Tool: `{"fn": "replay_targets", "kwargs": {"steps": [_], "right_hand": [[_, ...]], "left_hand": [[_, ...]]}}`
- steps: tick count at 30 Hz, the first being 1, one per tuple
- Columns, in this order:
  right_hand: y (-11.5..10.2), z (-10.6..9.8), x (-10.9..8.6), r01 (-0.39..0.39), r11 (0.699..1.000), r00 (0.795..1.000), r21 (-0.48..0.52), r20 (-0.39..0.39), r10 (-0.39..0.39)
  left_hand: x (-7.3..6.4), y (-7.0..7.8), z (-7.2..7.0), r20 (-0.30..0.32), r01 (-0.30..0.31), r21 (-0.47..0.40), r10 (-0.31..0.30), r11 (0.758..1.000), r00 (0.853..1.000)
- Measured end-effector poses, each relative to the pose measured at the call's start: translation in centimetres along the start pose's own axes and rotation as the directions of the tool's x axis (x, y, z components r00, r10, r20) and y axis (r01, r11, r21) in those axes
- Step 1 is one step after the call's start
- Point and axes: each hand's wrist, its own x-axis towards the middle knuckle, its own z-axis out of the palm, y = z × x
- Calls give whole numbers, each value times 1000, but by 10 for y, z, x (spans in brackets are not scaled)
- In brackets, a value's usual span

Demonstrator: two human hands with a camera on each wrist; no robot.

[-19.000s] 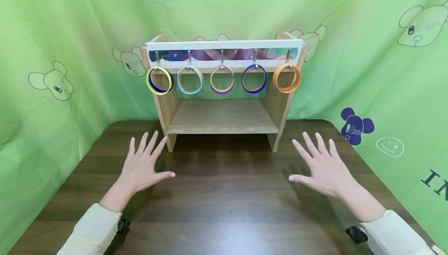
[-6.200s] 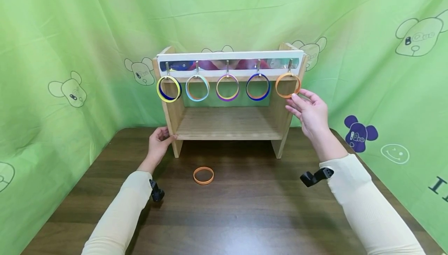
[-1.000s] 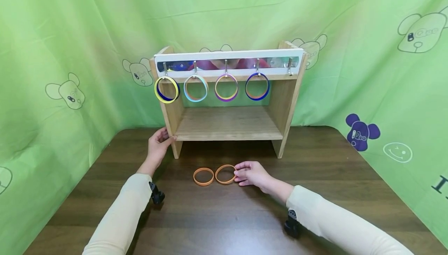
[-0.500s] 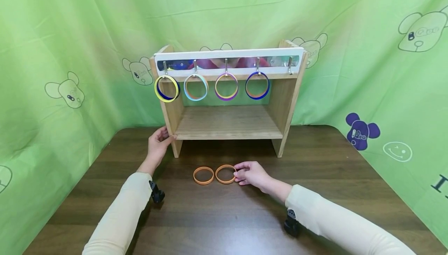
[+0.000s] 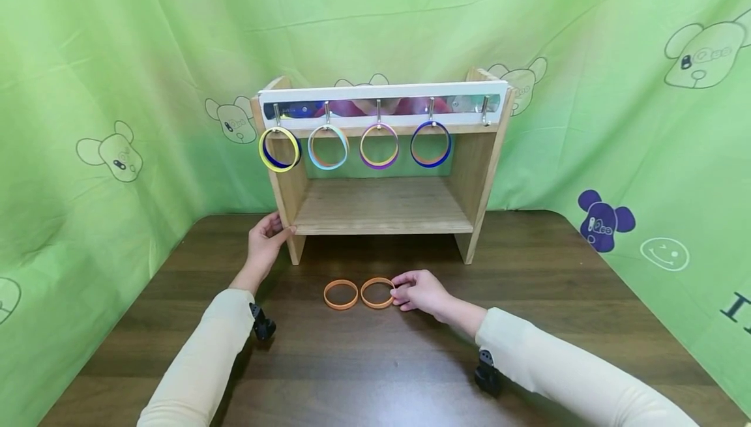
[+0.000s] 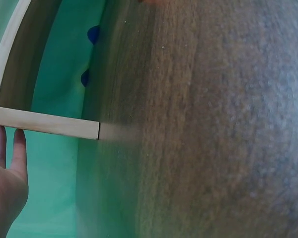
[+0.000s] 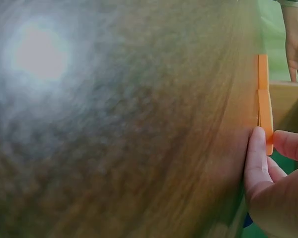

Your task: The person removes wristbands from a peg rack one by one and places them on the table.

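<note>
Two orange wristbands lie side by side on the brown table in the head view. My right hand (image 5: 424,293) pinches the right-hand wristband (image 5: 378,305) at its right edge, with thumb and fingers on either side of its rim (image 7: 266,116). The other orange wristband (image 5: 341,306) sits just to its left. My left hand (image 5: 264,244) holds the lower left side panel of the wooden rack (image 5: 381,205), its thumb at the front edge. In the left wrist view, fingertips (image 6: 19,139) meet that panel's outer face; the thumb cannot be made out there.
Metal hooks on the rack's white rail (image 5: 381,90) carry a yellow wristband (image 5: 264,156), a light blue one (image 5: 326,166), a purple one (image 5: 378,165) and a dark blue one (image 5: 431,163). The far-right hook (image 5: 485,114) is bare. Green cloth (image 5: 375,23) hangs behind.
Since 6.2 seconds ago, the right hand has brought the orange wristband down from the far-right hook to the table beside the other. Over the last second almost nothing moved.
</note>
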Motion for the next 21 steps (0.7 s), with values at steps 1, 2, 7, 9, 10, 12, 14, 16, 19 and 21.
{"fn": "replay_targets", "kwargs": {"steps": [1, 2, 7, 9, 10, 12, 14, 16, 19, 21], "right_hand": [[0, 0, 0, 1, 1000, 1000, 1, 2, -1], [0, 0, 0, 2, 1000, 1000, 5, 4, -2], [-1, -1, -1, 2, 1000, 1000, 23, 13, -2], [-2, -1, -2, 0, 1000, 1000, 24, 18, 0], [-3, -1, -2, -1, 1000, 1000, 24, 19, 1], [-4, -2, -4, -1, 1000, 1000, 25, 25, 0], [-5, -2, -4, 3, 1000, 999, 23, 32, -4], [-6, -4, -4, 10, 1000, 999, 19, 37, -11], [-8, -7, -4, 21, 1000, 999, 20, 33, -22], [-10, -10, -4, 31, 999, 999, 23, 28, -32]], "left_hand": [[0, 0, 0, 0, 2, 6, -2, 1000, 1000], [-1, 0, 0, 0, 0, 10, 0, 1000, 1000], [-1, 1, 0, 11, -15, 20, 15, 1000, 1000], [-2, 4, 0, 15, -11, 14, 10, 1000, 1000], [-2, 4, 0, 14, -11, 16, 11, 1000, 1000], [-2, 3, -1, 13, -9, 15, 9, 1000, 1000], [-2, 2, -1, 12, -12, 25, 12, 1000, 1000], [-1, -1, -2, 9, -18, 27, 17, 999, 1000], [-1, -1, -2, 14, -17, 38, 16, 999, 1000], [0, -1, -2, 16, -22, 42, 21, 999, 1000]]}}
